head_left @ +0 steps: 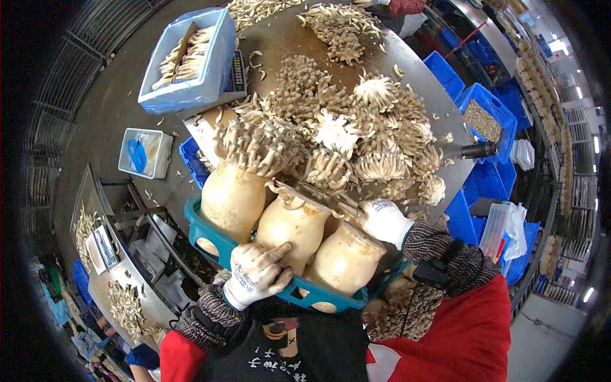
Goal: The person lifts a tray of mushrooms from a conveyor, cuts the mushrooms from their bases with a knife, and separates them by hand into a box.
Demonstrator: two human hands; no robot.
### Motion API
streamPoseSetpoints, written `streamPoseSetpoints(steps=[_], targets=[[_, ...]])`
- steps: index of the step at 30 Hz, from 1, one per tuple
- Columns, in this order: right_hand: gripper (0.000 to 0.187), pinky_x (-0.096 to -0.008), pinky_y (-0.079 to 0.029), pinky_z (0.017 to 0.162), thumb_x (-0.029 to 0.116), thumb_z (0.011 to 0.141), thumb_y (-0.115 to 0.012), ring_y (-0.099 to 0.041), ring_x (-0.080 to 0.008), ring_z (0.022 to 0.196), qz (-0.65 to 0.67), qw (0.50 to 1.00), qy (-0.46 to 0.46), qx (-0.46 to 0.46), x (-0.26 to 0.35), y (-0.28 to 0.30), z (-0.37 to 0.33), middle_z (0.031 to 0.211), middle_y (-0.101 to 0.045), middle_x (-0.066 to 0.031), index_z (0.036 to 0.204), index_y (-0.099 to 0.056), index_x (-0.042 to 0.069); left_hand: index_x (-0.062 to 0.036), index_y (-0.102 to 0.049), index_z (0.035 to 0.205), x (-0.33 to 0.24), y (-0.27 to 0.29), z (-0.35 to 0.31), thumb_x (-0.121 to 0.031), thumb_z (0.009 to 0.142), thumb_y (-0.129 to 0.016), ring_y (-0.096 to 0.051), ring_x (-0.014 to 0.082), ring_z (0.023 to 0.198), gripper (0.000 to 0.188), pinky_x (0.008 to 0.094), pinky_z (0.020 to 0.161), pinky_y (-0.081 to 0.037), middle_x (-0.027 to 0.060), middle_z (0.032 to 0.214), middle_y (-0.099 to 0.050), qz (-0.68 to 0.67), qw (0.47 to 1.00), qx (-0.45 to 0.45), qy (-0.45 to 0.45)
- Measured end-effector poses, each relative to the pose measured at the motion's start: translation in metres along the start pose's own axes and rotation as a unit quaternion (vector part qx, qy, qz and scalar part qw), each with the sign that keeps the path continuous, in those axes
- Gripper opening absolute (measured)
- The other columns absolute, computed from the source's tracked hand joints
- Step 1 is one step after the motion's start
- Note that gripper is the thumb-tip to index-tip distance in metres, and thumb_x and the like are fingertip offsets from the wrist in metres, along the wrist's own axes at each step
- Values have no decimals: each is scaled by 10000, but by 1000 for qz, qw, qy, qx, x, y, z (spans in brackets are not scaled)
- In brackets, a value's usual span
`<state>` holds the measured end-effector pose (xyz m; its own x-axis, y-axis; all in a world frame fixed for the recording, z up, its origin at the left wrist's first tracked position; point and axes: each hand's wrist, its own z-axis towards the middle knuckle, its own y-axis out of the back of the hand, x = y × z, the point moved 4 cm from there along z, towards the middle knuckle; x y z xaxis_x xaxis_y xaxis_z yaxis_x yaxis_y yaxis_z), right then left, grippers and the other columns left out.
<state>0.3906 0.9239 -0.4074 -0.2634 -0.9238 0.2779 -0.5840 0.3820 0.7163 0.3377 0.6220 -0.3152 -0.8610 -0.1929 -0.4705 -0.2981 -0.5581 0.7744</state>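
Three cream, rounded mushroom grow blocks stand in a teal crate (219,254) in front of me. The left block (232,200) bears a tall clump of mushrooms (261,143). Curved stalks remain on the cut rim of the middle block (291,229), while the right block (347,258) has a bare top. My left hand (258,270), in a white glove, is closed with bent fingers against the middle block's near side. My gloved right hand (385,221) is closed behind the right block, on what looks like a knife (331,196); its handle is hidden.
Heaped mushroom clusters (356,127) cover the metal table (407,63). At the far left, a lined blue bin (188,63) of mushrooms sits on a scale (237,73). Blue crates (487,121) line the right. A person's sleeve (406,6) shows at the far edge.
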Motion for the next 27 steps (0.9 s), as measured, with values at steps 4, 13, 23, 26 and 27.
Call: streamPoseSetpoints(steps=[4, 13, 23, 26, 27], targets=[[351, -462, -530, 810, 268, 912, -486, -675, -390, 869, 20, 1000, 18, 8, 11, 7, -9, 919, -683, -256, 997, -677, -15, -77, -626, 735, 3, -2, -1, -216, 668, -744, -610, 211, 694, 194, 368, 655, -498, 102, 1090, -716, -3, 1000, 13, 7], [346, -479, -525, 822, 292, 922, -480, -673, -394, 870, 23, 1000, 8, 5, 19, 6, -10, 907, -691, -240, 951, -673, 6, -89, -683, 767, 4, -4, -2, -262, 667, -745, -594, 196, 674, 210, 359, 665, -505, 81, 1107, -712, -3, 999, 33, 16], [313, -485, -518, 804, 301, 917, -509, -663, -396, 868, 53, 996, 15, -73, 4, 7, -14, 896, -674, -247, 992, -647, 30, -112, -635, 663, 5, -1, 2, -266, 674, -779, -554, 151, 662, 212, 300, 612, -475, 47, 1144, -704, 6, 999, 34, 18], [314, -479, -517, 807, 293, 913, -517, -660, -396, 874, 76, 994, 21, -75, 1, 7, -10, 896, -670, -255, 996, -643, 18, -112, -613, 633, 6, -3, -6, -271, 665, -783, -548, 147, 643, 235, 300, 589, -467, 54, 1146, -703, -3, 1000, 8, 16], [313, -478, -516, 803, 287, 911, -519, -659, -395, 876, 88, 994, 20, -62, 2, 8, -9, 895, -669, -256, 999, -640, 12, -103, -650, 695, 7, -3, -9, -258, 656, -771, -565, 164, 692, 200, 322, 638, -487, 52, 1149, -699, -6, 999, 28, 26]])
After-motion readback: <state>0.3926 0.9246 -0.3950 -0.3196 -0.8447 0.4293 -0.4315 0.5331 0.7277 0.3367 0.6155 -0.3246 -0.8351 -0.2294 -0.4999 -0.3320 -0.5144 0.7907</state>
